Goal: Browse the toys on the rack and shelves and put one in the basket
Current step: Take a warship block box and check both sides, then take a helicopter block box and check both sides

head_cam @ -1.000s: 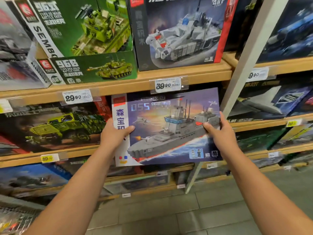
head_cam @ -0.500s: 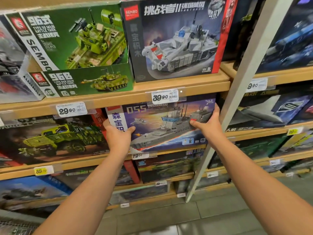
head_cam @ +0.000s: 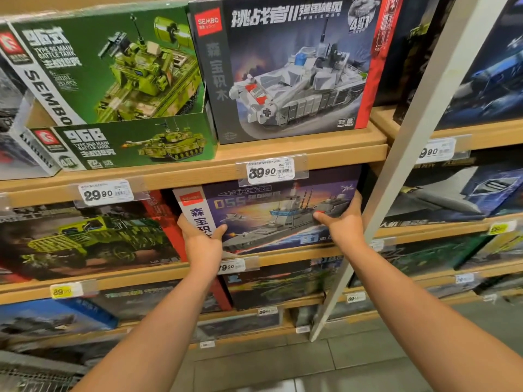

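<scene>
Head view shows us standing at wooden toy shelves, both arms stretched out toward one warship box (head_cam: 271, 219). Our left hand (head_cam: 202, 241) grips the box's left edge, thumb lying across the white strip on its front and fingers wrapped behind. Our right hand (head_cam: 343, 222) holds the right edge the same way, thumb pressed on the printed ship, fingers curled around the side. The box stands upright, face toward us, in the middle shelf (head_cam: 283, 257), its lower edge at the shelf's front lip and its top tucked under the shelf above. A price tag (head_cam: 270, 171) reading 39.90 hangs on the upper shelf edge just over the box.

To the left of the warship box, on the same shelf, stands a box with a green truck (head_cam: 85, 239). On the upper shelf we see a green tank box (head_cam: 113, 89) at left and a grey tank box (head_cam: 291, 66) beside it, directly above the one we hold. A pale upright post (head_cam: 396, 171) rises just right of our right hand, and further boxes fill the shelves beyond it. Grey floor tiles (head_cam: 339, 363) lie near us below.
</scene>
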